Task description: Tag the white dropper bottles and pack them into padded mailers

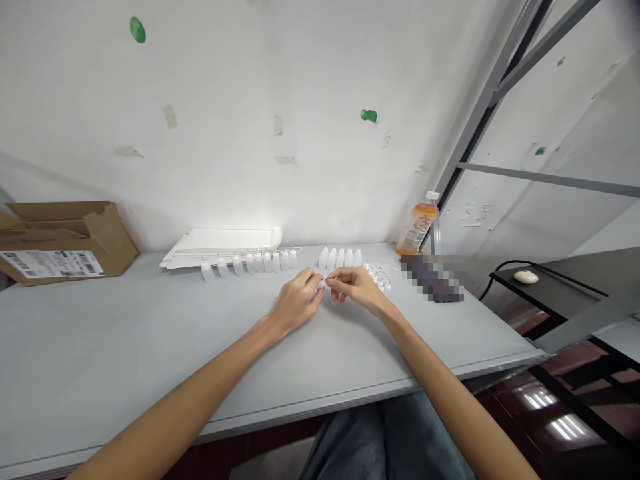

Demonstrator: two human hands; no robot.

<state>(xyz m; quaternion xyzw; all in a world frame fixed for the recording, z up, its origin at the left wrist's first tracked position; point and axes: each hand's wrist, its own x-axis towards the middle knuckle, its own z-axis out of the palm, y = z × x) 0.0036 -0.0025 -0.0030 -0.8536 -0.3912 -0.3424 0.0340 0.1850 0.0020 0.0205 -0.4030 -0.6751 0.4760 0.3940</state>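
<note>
My left hand (299, 298) is closed around a small translucent white plastic bottle (321, 285), mostly covered by the fingers. At the bottle's end, my right hand (356, 287) has thumb and forefinger pinched together; whatever lies between those fingertips is too small to make out. Behind my hands stands a short cluster of small white bottles (341, 259) without straps. To the left, a row of similar bottles (259, 263) carries thin nozzle tops and straps. A pile of small white strapped caps (381, 275) lies just beyond my right hand.
White flat sheets (225, 245) are stacked against the wall behind the bottle row. An open cardboard box (65, 240) sits at the far left of the grey table (125, 360). On the right stand an orange drink bottle (419, 225) and a dark pixelated object (434, 279).
</note>
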